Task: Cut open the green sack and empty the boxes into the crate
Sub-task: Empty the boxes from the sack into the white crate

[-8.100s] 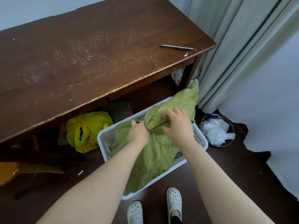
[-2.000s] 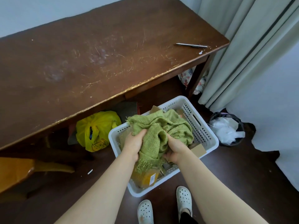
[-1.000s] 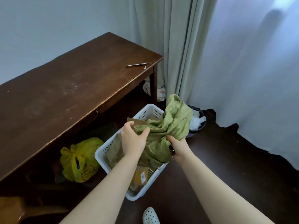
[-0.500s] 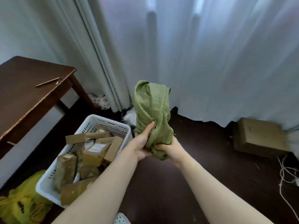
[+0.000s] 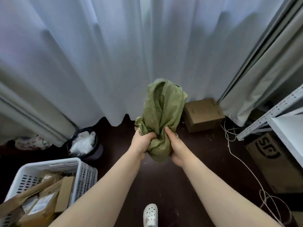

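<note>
Evidently sack (image 5: 161, 118): soft, light, probably empty; left hand (image 5: 141, 142) and right hand (image 5: 176, 147) fingers clenched around its bunched lower end, the best hold.

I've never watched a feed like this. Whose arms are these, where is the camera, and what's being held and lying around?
No machine here: a person wears one wide-angle camera on the head, looking down past their own arms. The left hand and right hand both squeeze the crumpled green sack above the dark floor. At lower left, the white crate holds brown boxes. Nearby on the floor are a small bin, a cardboard box by the curtain, and loose string.
</note>
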